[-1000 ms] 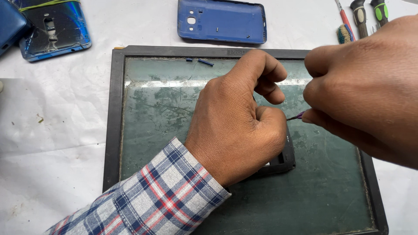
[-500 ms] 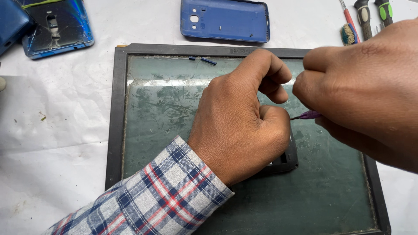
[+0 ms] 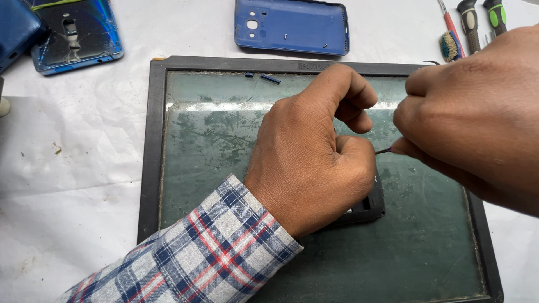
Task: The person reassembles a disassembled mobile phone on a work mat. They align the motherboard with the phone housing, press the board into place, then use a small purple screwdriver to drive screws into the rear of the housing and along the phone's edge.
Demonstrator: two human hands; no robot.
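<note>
Two bare hands meet over a dark green work mat (image 3: 202, 146) with a black frame, which lies on a white sheet (image 3: 73, 168) covering the table. Left hand (image 3: 314, 151), its wrist in a plaid sleeve (image 3: 208, 252), is curled closed and presses down on a small black phone frame (image 3: 368, 206); only the lower right corner of that frame shows beneath the palm, resting on the mat near its middle. Right hand (image 3: 477, 118) enters from the right edge, its fingers pinched shut on a thin dark tool (image 3: 383, 150), of which only the short tip is visible between the two hands. The tip points toward the left hand's fingers; whether it touches the phone frame cannot be told.

Two small blue strips (image 3: 264, 77) lie on the mat near its top edge. Above the mat, on the sheet, rests a blue phone back cover (image 3: 292, 25), inner face up. At upper left lies a blue phone with cracked glass (image 3: 76, 33), just beside another blue item cut off by the corner. At upper right, several screwdrivers (image 3: 477, 19) and a small brush (image 3: 449, 46) lie close together.
</note>
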